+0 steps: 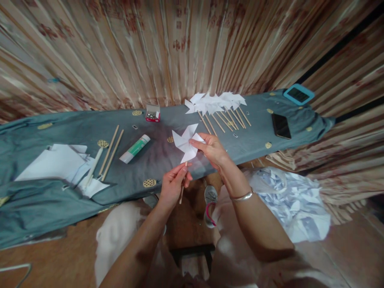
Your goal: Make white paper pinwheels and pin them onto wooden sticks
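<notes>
The single head-worn camera looks forward and steeply down from above the person's lap [120, 236], near the left hand [174, 182] and right hand [213, 150], across the cloth-covered surface [153, 162] to the patterned curtain [168, 68].

paper pinwheel [183, 145] in right hand [213, 151]

a black phone [281, 126] lies near a blue-rimmed device [299, 94] beside patterned curtains [163, 52].

The tabletop [255, 147], under a grey-green patterned cloth [159, 160], carries papers [58, 162], two sticks [108, 153], a tube [135, 149], an open box [153, 116], pinwheels [210, 105], a phone [281, 126] and a blue-framed display [298, 94].
</notes>
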Tool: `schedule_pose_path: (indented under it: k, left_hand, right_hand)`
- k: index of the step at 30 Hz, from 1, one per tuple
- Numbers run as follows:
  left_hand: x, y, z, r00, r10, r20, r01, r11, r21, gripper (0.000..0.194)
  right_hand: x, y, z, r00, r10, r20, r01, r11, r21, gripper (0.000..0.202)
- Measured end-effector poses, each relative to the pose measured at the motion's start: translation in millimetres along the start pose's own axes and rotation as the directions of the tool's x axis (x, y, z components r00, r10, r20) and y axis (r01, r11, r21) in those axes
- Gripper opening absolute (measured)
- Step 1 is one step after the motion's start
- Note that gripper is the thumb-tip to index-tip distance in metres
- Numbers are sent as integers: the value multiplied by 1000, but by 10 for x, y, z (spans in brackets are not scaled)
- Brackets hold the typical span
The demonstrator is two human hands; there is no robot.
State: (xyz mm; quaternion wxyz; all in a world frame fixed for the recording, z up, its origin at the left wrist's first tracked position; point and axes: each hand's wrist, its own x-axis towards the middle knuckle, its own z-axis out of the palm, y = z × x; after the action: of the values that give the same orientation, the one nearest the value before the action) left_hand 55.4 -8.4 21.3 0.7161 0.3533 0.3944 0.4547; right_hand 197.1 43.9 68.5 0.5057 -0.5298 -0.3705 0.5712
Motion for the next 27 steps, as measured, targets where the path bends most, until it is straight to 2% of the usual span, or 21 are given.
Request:
schedule_pose_path:
  k: [11, 27]
  left_hand:
    - [29, -54, -6, 1000, 4, 15, -4, 1000, -3, 43]
    - [59, -119, -18, 1000, 19, 1, -19, 998, -54, 42]
  right_hand:
    - [96, -24, -109, 993, -60, -106, 63, 998, 27, 40]
    - [66, 3, -121, 987, -123, -99, 122, 992, -14, 35]
